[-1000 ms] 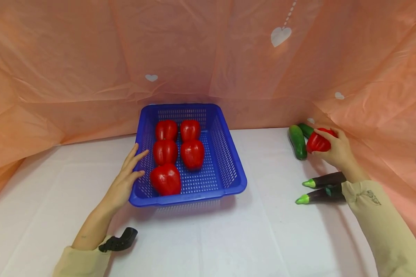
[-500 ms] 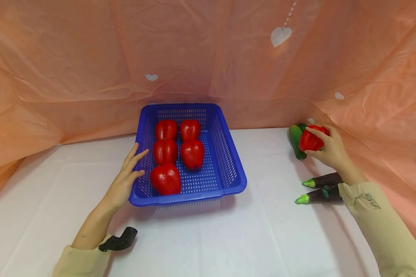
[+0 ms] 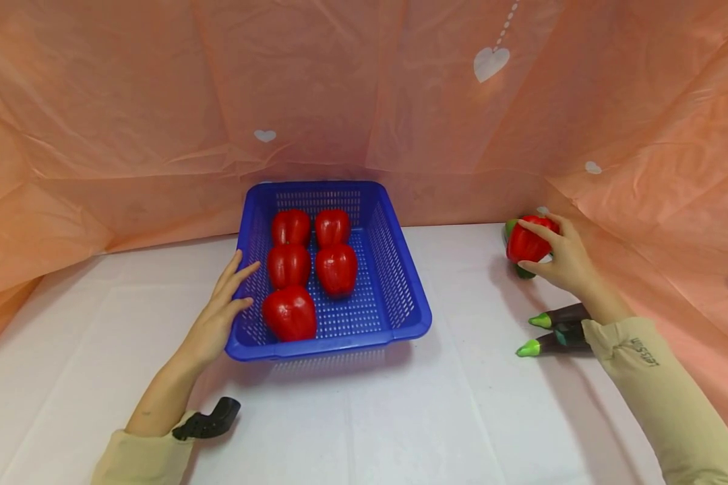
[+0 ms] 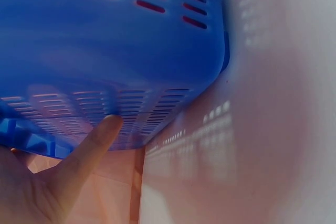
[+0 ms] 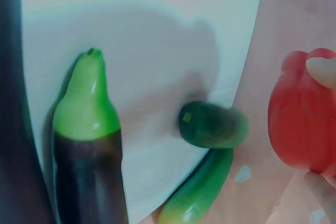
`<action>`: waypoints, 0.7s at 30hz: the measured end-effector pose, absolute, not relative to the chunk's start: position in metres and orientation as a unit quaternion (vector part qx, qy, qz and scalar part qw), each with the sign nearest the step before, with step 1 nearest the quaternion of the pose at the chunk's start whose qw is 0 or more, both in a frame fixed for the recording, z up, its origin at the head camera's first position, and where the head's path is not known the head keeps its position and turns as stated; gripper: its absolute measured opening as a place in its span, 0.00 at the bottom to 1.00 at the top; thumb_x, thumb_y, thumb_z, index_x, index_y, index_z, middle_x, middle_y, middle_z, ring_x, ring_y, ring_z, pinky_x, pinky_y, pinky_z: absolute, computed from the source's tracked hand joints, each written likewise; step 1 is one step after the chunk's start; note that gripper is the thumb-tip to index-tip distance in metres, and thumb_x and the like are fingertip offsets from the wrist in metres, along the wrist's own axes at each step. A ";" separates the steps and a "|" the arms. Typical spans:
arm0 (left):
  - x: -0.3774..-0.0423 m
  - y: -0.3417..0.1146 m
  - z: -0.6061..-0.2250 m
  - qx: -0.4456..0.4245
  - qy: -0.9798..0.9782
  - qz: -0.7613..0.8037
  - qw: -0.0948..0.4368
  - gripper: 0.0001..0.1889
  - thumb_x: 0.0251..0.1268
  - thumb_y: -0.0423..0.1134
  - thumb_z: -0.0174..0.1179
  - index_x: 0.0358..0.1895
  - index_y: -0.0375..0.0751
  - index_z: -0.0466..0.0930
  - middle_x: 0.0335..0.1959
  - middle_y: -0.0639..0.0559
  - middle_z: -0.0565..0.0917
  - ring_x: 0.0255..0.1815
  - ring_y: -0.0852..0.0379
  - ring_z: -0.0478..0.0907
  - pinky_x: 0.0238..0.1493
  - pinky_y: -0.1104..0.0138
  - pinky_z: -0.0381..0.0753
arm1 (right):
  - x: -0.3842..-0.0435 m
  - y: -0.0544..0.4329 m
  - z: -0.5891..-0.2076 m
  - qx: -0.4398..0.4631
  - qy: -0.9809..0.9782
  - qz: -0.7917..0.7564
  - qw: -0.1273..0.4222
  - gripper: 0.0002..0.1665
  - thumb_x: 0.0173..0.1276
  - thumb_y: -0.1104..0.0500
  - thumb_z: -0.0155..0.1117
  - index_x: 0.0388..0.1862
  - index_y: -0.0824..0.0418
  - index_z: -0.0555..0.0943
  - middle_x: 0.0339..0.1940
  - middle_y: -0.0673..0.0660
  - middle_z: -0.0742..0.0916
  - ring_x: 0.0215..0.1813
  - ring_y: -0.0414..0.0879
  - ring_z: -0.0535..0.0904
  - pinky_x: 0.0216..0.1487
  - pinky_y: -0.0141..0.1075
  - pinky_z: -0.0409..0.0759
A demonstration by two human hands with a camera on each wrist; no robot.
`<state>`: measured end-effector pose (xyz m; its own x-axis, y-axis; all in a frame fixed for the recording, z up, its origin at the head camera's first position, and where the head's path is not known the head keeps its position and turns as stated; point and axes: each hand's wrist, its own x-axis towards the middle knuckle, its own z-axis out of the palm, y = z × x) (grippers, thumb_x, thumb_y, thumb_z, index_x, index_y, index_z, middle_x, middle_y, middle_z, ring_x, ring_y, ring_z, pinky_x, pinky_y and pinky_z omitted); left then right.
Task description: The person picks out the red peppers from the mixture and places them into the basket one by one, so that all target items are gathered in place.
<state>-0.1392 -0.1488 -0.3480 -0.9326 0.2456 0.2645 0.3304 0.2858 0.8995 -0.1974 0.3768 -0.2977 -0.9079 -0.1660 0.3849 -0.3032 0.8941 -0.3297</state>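
Note:
My right hand (image 3: 563, 263) grips a red bell pepper (image 3: 529, 240) at the back right, fingers on top and thumb below. In the right wrist view that bell pepper (image 5: 302, 114) is off the table, apart from the cucumbers (image 5: 212, 125). My left hand (image 3: 218, 313) rests with spread fingers at the left wall of a blue plastic basket (image 3: 340, 347); the left wrist view shows the thumb (image 4: 97, 140) against the slotted side. Several red bell peppers (image 3: 289, 266) lie inside the basket, mostly along its left half.
Two dark eggplants (image 3: 564, 338) with green tips lie on the white table (image 3: 364, 417), below the right hand. A cucumber (image 3: 525, 272) is partly hidden behind the held pepper. An orange cloth (image 3: 364, 87) with white hearts hangs behind the table.
My right hand has moved left with the bell pepper, which now covers most of the cucumbers in the head view. My left hand and the basket stay where they were.

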 end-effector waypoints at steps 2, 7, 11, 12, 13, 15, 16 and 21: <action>-0.139 -0.149 -0.348 -0.178 -0.801 -0.570 0.037 0.27 0.68 0.26 0.39 0.71 0.28 0.56 0.79 0.40 0.36 0.78 0.37 0.29 0.70 0.35 0.31 | -0.198 0.373 -0.297 0.122 -0.957 0.195 0.175 0.41 0.48 0.68 0.74 0.64 0.65 0.72 0.68 0.76 0.63 0.66 0.73 0.58 0.52 0.70 0.68; -0.139 -0.149 -0.348 -0.178 -0.801 -0.571 0.037 0.27 0.68 0.26 0.39 0.71 0.28 0.56 0.79 0.40 0.36 0.78 0.37 0.29 0.70 0.35 0.31 | -0.198 0.364 -0.294 0.126 -0.959 0.191 0.170 0.42 0.49 0.66 0.75 0.66 0.62 0.71 0.69 0.75 0.62 0.67 0.73 0.58 0.53 0.70 0.69; -0.139 -0.149 -0.348 -0.180 -0.801 -0.570 0.038 0.27 0.68 0.26 0.39 0.71 0.28 0.56 0.79 0.39 0.36 0.78 0.37 0.29 0.69 0.34 0.31 | -0.198 0.356 -0.292 0.137 -0.957 0.193 0.169 0.42 0.49 0.67 0.75 0.66 0.61 0.72 0.69 0.74 0.62 0.67 0.72 0.59 0.51 0.68 0.72; -0.140 -0.149 -0.347 -0.180 -0.801 -0.569 0.039 0.27 0.68 0.26 0.39 0.71 0.28 0.56 0.79 0.39 0.36 0.78 0.37 0.29 0.69 0.34 0.31 | -0.198 0.354 -0.292 0.140 -0.957 0.193 0.166 0.43 0.49 0.67 0.75 0.66 0.61 0.71 0.70 0.73 0.62 0.67 0.72 0.59 0.51 0.68 0.73; -0.140 -0.149 -0.348 -0.180 -0.801 -0.569 0.039 0.27 0.68 0.26 0.39 0.71 0.28 0.56 0.79 0.39 0.36 0.78 0.37 0.29 0.69 0.34 0.31 | -0.198 0.352 -0.291 0.141 -0.957 0.195 0.163 0.43 0.49 0.67 0.75 0.66 0.60 0.71 0.70 0.73 0.62 0.67 0.72 0.58 0.51 0.68 0.73; -0.140 -0.149 -0.348 -0.180 -0.802 -0.569 0.038 0.27 0.68 0.26 0.39 0.71 0.28 0.56 0.79 0.39 0.36 0.78 0.37 0.29 0.69 0.34 0.31 | -0.197 0.349 -0.290 0.146 -0.957 0.193 0.161 0.43 0.49 0.67 0.75 0.66 0.60 0.71 0.70 0.73 0.62 0.67 0.72 0.59 0.50 0.68 0.73; -0.140 -0.149 -0.348 -0.180 -0.802 -0.568 0.038 0.27 0.68 0.26 0.39 0.71 0.28 0.56 0.78 0.39 0.36 0.78 0.36 0.29 0.69 0.34 0.31 | -0.197 0.347 -0.290 0.151 -0.956 0.193 0.162 0.43 0.49 0.67 0.75 0.66 0.60 0.71 0.70 0.73 0.62 0.67 0.72 0.59 0.50 0.68 0.73; -0.139 -0.150 -0.349 -0.180 -0.803 -0.567 0.037 0.27 0.68 0.26 0.39 0.71 0.28 0.56 0.79 0.39 0.36 0.77 0.36 0.29 0.69 0.34 0.31 | -0.197 0.338 -0.290 0.183 -0.948 0.193 0.173 0.42 0.48 0.67 0.76 0.65 0.59 0.72 0.69 0.73 0.63 0.66 0.71 0.60 0.49 0.66 0.75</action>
